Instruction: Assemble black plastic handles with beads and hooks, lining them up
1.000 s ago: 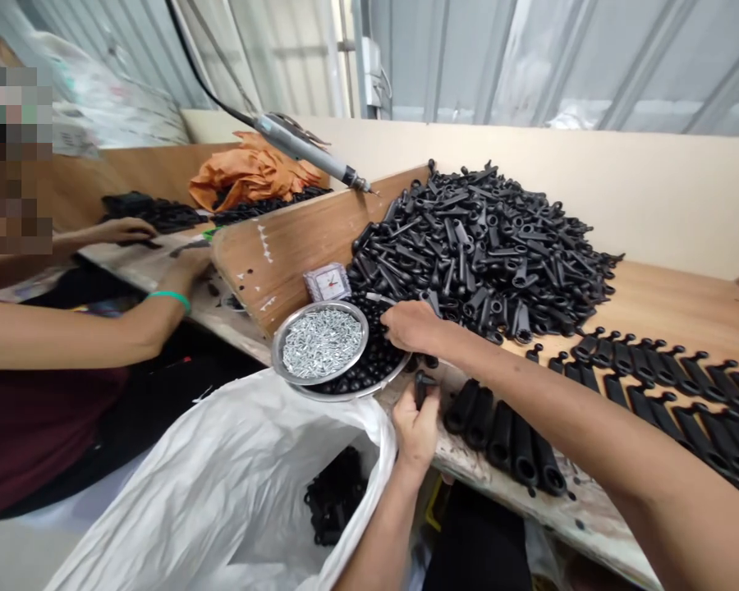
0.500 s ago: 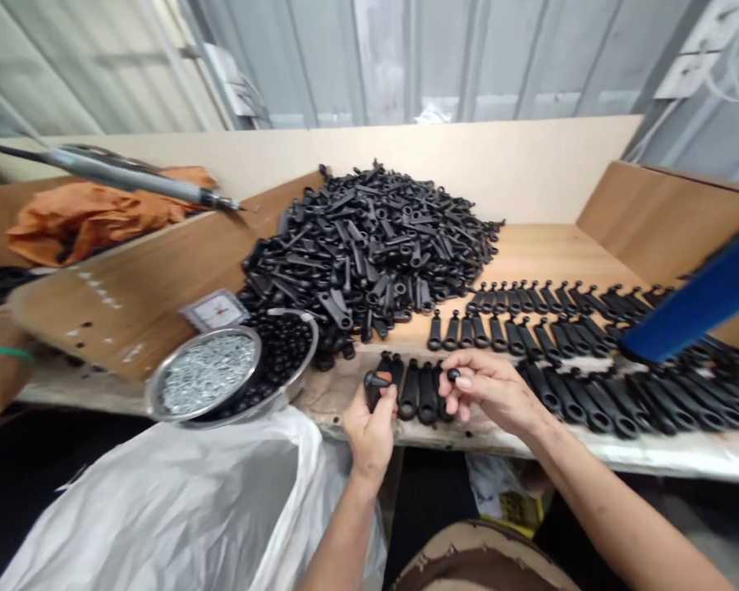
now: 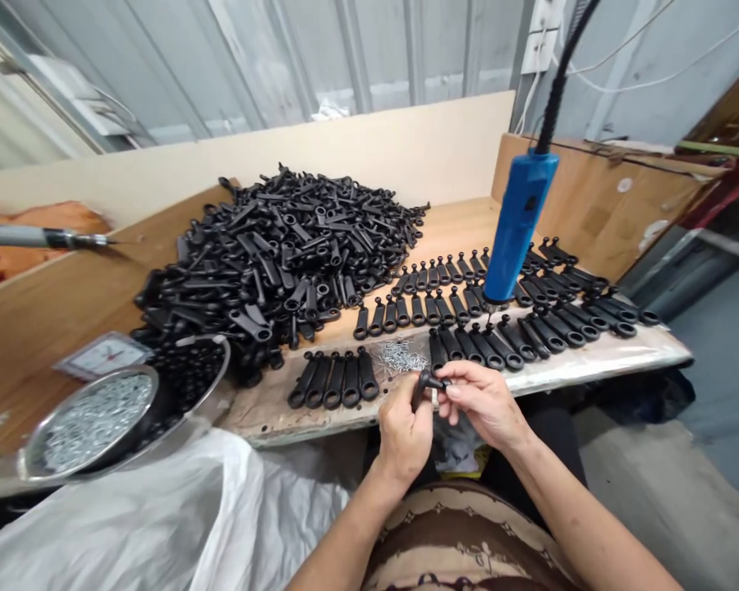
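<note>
My left hand is wrapped round a black lever-shaped plastic part, its end standing up above the thumb. The fingertips of my right hand pinch a small black ball against the side of that end; the fingers partly hide it. Just beyond the hands lies a small heap of loose silver screws. Similar black parts lie side by side to the left of my hands, and longer rows of black parts stretch out behind and to the right.
A large pile of black parts fills the back. At left stand a metal bowl of screws and a tub of black balls. A blue electric screwdriver hangs at right, a grey tool at left. A white bag hangs below the edge.
The view has swung right, bringing the whole blue screwdriver and the screw heap into sight. My right hand has brought the small ball against the part in my left hand.
</note>
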A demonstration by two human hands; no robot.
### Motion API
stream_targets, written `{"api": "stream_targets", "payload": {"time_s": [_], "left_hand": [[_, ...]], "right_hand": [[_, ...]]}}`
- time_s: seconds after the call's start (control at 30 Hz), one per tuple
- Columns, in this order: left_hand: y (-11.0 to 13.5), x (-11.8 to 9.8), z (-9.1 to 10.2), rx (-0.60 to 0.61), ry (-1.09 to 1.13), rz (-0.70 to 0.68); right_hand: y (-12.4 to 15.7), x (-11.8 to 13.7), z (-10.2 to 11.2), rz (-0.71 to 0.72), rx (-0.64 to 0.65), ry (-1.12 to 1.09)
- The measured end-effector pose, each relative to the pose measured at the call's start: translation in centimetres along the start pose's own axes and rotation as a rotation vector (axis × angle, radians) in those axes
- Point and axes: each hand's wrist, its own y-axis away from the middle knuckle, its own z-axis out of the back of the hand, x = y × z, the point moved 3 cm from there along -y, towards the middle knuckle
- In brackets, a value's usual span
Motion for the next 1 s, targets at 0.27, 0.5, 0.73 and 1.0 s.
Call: {"api": "stream_targets", "payload": {"time_s": [0.27,0.5,0.73,1.0], "left_hand": [[0.6,-0.5,-0.8,-0.099,-0.235,-0.113],[1.8,-0.4,-0.9,-0.122,-0.342,-0.146],[-0.3,0.2,1.9,0.013,-0.171,-0.008],[-9.2,5.5,9.0,-0.158,-0.066,0.194]], "right_hand": [[1.0,-1.0,0.5,0.075,-0.095,0.041],[2.5,-0.3,-0.1,0.403,-0.244,0.65],[-1.3,-0.3,-2.6,0.088,-0.08,0.423],[-13.5,1.3,-11.4,0.365,0.19,0.97]]}}
